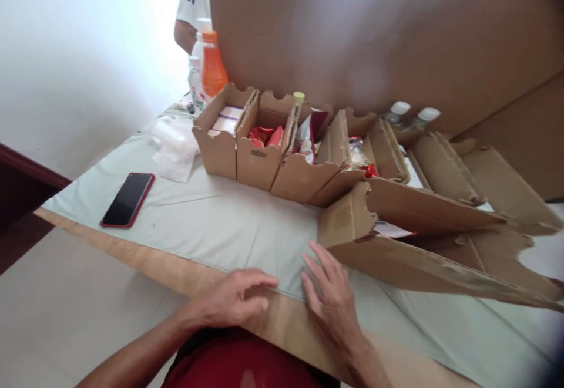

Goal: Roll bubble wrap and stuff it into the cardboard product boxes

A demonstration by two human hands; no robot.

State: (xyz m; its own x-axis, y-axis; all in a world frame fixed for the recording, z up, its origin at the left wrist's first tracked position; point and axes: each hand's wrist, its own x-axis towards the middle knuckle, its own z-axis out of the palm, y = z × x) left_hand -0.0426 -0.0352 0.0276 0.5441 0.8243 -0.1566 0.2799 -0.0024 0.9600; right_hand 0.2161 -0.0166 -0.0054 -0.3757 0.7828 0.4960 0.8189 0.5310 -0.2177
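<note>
Head view: left hand (233,300) and right hand (330,294) lie flat on the pale cloth (229,223) at the near counter edge (145,262), fingers spread, grip on nothing. Right fingertips sit just beside the near cardboard box (396,229), which lies open w/ flaps out. Far row of boxes (259,141) holds snack packets; phone (127,199) at left, face up. No writing legible.

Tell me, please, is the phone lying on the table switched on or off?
Off, as far as it shows: the phone lies flat, face up on the pale cloth, and its screen is entirely dark.
</note>
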